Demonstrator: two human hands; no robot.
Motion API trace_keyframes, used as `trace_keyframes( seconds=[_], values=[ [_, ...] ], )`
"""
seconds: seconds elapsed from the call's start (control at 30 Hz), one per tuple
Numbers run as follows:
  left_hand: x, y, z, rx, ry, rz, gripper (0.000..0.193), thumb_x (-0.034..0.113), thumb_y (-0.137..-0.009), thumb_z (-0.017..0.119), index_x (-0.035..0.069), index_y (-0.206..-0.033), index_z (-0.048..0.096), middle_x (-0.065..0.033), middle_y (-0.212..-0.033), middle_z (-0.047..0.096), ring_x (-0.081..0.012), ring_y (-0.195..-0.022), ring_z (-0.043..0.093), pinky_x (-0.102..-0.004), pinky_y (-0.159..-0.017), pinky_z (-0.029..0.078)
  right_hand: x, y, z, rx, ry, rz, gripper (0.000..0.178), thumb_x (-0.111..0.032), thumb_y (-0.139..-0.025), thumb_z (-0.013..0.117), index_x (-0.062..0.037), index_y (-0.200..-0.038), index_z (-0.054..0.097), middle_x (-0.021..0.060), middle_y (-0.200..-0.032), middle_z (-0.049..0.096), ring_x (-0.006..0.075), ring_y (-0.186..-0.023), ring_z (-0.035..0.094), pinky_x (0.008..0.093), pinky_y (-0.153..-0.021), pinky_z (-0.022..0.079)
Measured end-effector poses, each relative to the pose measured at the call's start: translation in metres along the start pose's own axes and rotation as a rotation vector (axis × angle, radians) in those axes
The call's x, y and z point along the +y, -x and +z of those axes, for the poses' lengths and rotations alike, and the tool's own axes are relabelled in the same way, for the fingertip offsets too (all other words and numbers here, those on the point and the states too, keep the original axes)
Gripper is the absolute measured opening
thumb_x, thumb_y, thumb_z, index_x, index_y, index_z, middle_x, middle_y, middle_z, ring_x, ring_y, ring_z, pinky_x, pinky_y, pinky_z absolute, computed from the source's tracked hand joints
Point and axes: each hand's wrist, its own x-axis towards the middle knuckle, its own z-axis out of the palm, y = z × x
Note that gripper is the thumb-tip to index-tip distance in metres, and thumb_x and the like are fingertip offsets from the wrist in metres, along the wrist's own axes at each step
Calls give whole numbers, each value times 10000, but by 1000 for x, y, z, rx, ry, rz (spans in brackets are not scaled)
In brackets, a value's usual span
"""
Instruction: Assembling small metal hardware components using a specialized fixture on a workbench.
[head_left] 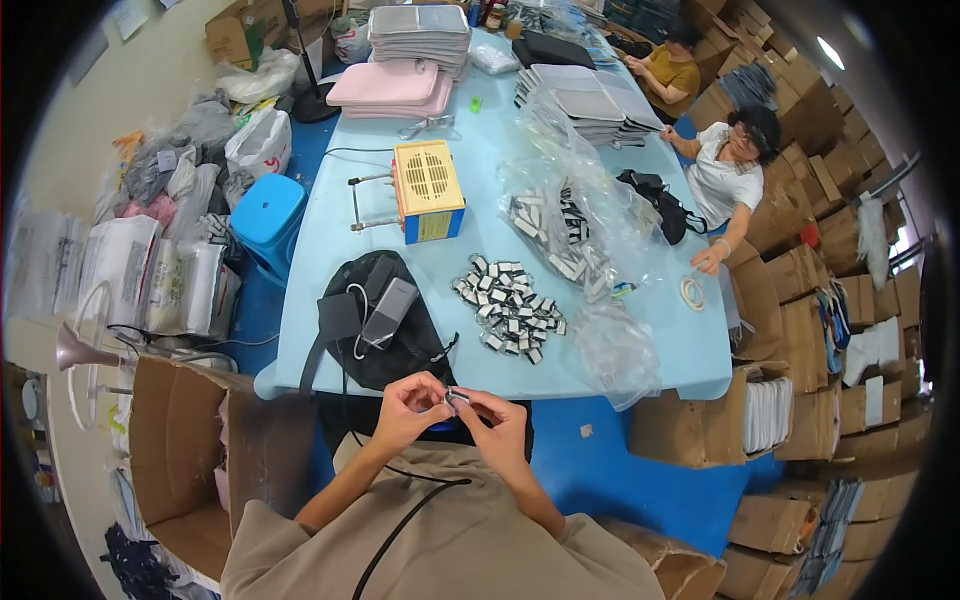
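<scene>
My left hand [408,408] and my right hand [496,420] meet in front of my lap, just off the table's near edge. Fingertips of both pinch one small silver-and-dark piece [456,396]; its exact kind is too small to make out. On the light blue table [480,375] beyond lies a loose pile of small silver, white and black pieces [508,305]. More such pieces fill a clear plastic bag [570,225] farther back. Left of the pile, a black drawstring pouch [405,350] lies under a grey device [390,312] with a white cable.
A yellow-and-blue radio-like box [428,190] stands at the table's middle left. Pink cases [385,85] and grey cases [580,100] are stacked behind. A blue stool [268,212] and an open carton [180,440] stand left. Two people [725,175] sit along the right side.
</scene>
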Motion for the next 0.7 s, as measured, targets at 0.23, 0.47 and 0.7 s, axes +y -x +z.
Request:
trace_keyframes(
  seconds=[0.23, 0.47, 0.7],
  values=[
    [1, -2, 9, 161, 16, -88, 378, 45, -814, 870, 56, -1079, 601, 18, -1006, 629, -29, -810, 563, -182, -711, 458, 2, 6, 1, -112, 16, -38, 254, -14, -1025, 600, 64, -1252, 682, 96, -1066, 728, 112, -958, 677, 237, -838, 545],
    [9, 1, 2, 147, -185, -71, 281, 11, -820, 846, 45, -974, 615, 9, -978, 640, -54, -834, 587, -209, -752, 506, 1, 8, -2, -96, -34, 65, 268, -43, -1012, 640, 63, -1253, 687, 105, -1097, 739, 132, -949, 698, 264, -843, 576],
    [3, 8, 1, 145, -552, 98, 217, -26, -787, 827, 0, -917, 655, -18, -879, 648, -69, -765, 579, -238, -704, 513, -1, -1, 2, -85, 279, -191, 252, -22, -892, 785, 37, -1133, 742, 116, -1039, 756, 139, -924, 720, 256, -811, 582]
  ],
)
